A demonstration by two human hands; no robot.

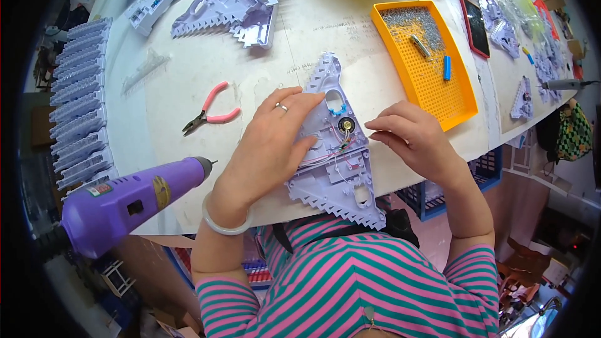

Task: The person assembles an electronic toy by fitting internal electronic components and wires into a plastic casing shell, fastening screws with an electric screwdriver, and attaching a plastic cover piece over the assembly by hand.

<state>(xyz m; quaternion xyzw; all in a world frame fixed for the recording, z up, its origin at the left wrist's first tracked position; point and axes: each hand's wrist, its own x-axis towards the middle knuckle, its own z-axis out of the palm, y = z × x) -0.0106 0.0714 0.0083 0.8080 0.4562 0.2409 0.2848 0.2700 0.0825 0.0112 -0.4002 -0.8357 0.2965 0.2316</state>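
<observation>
A lavender plastic shell (335,172) with saw-toothed edges lies on the table before me, its inner side up. Inside it sit a small round speaker (346,126), thin wires and a blue toothed ring (338,111). My left hand (266,144) rests on the shell's left side, thumb and forefinger apart. To the right of the speaker hovers my right hand (416,138), thumb and fingertips drawn together; whatever may be between them is too small to make out. Pink-handled pliers (211,111) lie left of my left hand.
A purple power screwdriver (138,200) juts in from the left. At right stands a yellow tray (464,97) holding screws and two small cylinders; a phone (474,28) lies beyond. More lavender shells (228,6) lie at the back, with a row of toothed parts (81,100) at far left.
</observation>
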